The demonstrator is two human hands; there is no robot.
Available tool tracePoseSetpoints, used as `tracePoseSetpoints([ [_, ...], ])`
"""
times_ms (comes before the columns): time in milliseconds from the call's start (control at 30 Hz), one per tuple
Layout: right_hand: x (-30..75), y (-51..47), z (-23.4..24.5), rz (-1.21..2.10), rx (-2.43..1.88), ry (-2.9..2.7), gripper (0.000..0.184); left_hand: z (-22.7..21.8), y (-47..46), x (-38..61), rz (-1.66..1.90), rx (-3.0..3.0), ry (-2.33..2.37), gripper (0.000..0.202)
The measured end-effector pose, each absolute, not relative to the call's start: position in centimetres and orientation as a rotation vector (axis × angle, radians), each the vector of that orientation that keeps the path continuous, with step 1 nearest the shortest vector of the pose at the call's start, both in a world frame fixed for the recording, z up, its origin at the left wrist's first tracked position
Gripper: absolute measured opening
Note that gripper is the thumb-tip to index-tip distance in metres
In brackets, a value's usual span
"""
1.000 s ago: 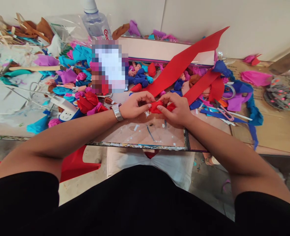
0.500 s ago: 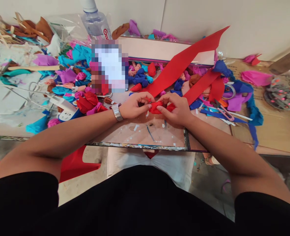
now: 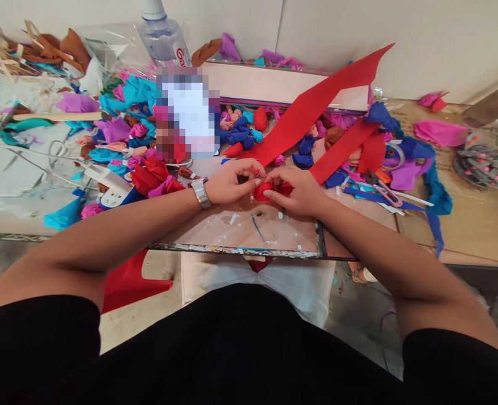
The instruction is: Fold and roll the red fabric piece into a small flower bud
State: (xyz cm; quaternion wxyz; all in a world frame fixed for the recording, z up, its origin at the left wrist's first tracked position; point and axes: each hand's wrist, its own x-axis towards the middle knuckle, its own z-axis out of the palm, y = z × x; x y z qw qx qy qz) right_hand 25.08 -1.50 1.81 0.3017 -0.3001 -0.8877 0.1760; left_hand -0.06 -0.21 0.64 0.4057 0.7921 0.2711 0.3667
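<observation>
Just above the table's front edge, my left hand (image 3: 235,183), with a metal-banded watch (image 3: 200,193) at its wrist, pinches the left side of a small bunched piece of red crepe paper (image 3: 261,192). My right hand (image 3: 297,191) closes on the same paper from the right, thumb in front and fingers curled over it. A long red strip (image 3: 345,151) rises from behind the right hand toward the upper right. Another wide red strip (image 3: 312,107) lies slanted beyond both hands. The fingers hide part of the bunch.
Crumpled paper flowers (image 3: 240,135) in several colours crowd the table's back. A bottle (image 3: 164,42) and a pixelated phone (image 3: 190,115) stand behind my left hand. A power strip (image 3: 116,191) lies left, pink-handled scissors (image 3: 387,194) right. Paper scraps (image 3: 233,219) dot the front.
My right hand has shifted slightly left, nearer my left hand, and its fingers cover more of the red bunch. The left hand stays almost in place. The red strip has slid slightly left.
</observation>
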Motion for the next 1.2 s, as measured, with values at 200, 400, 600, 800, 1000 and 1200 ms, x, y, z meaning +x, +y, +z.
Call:
tracePoseSetpoints([
  [200,25.21,-1.54,1.98,0.415,-0.842,-2.292,0.043,0.37,-0.01,-0.14,0.955,2.035,0.704,0.035],
  [400,25.27,-1.67,2.03,0.367,-0.863,-2.246,0.039,0.16,0.08,-0.18,0.955,2.027,0.698,0.037],
  [600,25.23,-1.76,2.08,0.354,-0.863,-2.224,0.040,0.09,0.10,-0.19,0.942,2.011,0.710,0.040],
  [800,25.24,-1.69,2.11,0.362,-0.881,-2.233,0.044,0.24,-0.01,-0.08,0.969,1.990,0.700,0.041],
  [1000,25.24,-1.70,2.10,0.371,-0.874,-2.247,0.042,0.48,-0.10,0.02,0.952,2.007,0.695,0.040],
  [1200,25.24,-1.73,2.15,0.403,-0.866,-2.266,0.045,0.48,-0.06,-0.01,0.963,2.009,0.675,0.039],
])
